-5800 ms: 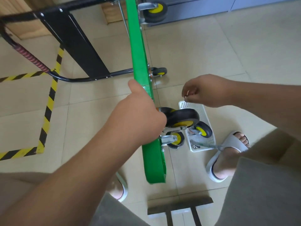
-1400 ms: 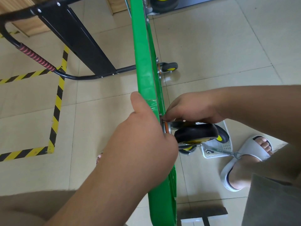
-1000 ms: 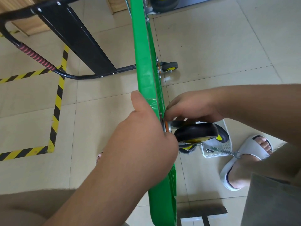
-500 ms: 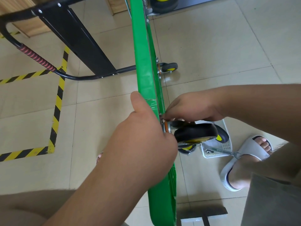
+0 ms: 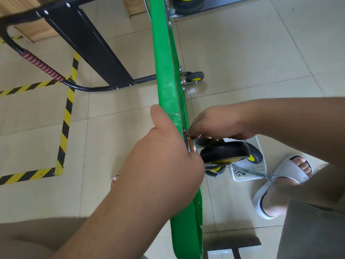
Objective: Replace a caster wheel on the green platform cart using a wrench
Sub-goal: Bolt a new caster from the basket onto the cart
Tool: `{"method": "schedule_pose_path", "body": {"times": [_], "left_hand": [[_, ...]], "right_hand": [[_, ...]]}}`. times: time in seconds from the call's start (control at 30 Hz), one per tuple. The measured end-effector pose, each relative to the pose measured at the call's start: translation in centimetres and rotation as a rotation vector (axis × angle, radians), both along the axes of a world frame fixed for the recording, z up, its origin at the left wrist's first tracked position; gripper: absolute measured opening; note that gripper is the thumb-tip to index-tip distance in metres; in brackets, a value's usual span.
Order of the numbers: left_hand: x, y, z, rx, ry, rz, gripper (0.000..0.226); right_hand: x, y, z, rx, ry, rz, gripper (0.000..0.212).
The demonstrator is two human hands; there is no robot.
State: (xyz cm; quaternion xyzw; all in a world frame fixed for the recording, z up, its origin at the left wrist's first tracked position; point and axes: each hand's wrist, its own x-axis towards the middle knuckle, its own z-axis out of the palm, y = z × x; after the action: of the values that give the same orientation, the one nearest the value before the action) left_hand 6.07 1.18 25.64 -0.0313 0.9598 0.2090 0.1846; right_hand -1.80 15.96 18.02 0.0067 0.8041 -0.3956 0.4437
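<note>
— One caster wheel (image 5: 225, 153) sits against the underside of the green cart (image 5: 164, 71), near its close end. How do I seat it well?
— Press its plate flush. The left hand (image 5: 164, 165) grips the deck edge beside it. Start threads by finger; the wrench (image 5: 253, 172) lies on the white basket (image 5: 260, 166).
— The right hand (image 5: 218, 124)?
— It pinches at the caster's plate, probably on a nut; that's hidden.
— Which way does it point?
— Sideways, rightward off the upended deck, whose length runs away from you.
</note>
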Motion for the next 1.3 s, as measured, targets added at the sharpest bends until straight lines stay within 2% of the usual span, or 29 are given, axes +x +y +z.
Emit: {"method": "schedule_pose_path", "body": {"times": [0.1, 0.23, 0.4, 0.57, 0.73, 1.0, 1.3], "left_hand": [[0.03, -0.04, -0.04, -0.008, 0.006, -0.007, 0.049], [0.01, -0.02, -0.09, -0.017, 0.004, -0.002, 0.048], [0.0, 0.0, -0.01, -0.015, 0.003, 0.001, 0.048], [0.01, 0.06, 0.08, -0.017, 0.004, -0.002, 0.046], [-0.05, 0.11, 0.01, -0.017, 0.006, -0.003, 0.048], [-0.09, 0.04, -0.08, -0.024, 0.01, -0.009, 0.05], [-0.07, 0.05, 0.06, -0.049, 0.002, -0.014, 0.046]], "right_hand": [[-0.04, -0.17, 0.23, 0.003, 0.021, -0.001, 0.024], [-0.02, -0.15, 0.37, -0.038, -0.05, 0.007, 0.03], [-0.04, 0.1, 0.5, -0.053, -0.062, 0.015, 0.019], [0.16, 0.3, 0.28, -0.067, -0.12, -0.038, 0.03], [-0.01, 0.13, 0.16, -0.009, 0.028, 0.006, 0.028], [-0.33, 0.15, 0.08, -0.076, -0.018, 0.04, 0.018], [0.03, 0.29, 0.22, -0.089, -0.089, -0.016, 0.028]]}}
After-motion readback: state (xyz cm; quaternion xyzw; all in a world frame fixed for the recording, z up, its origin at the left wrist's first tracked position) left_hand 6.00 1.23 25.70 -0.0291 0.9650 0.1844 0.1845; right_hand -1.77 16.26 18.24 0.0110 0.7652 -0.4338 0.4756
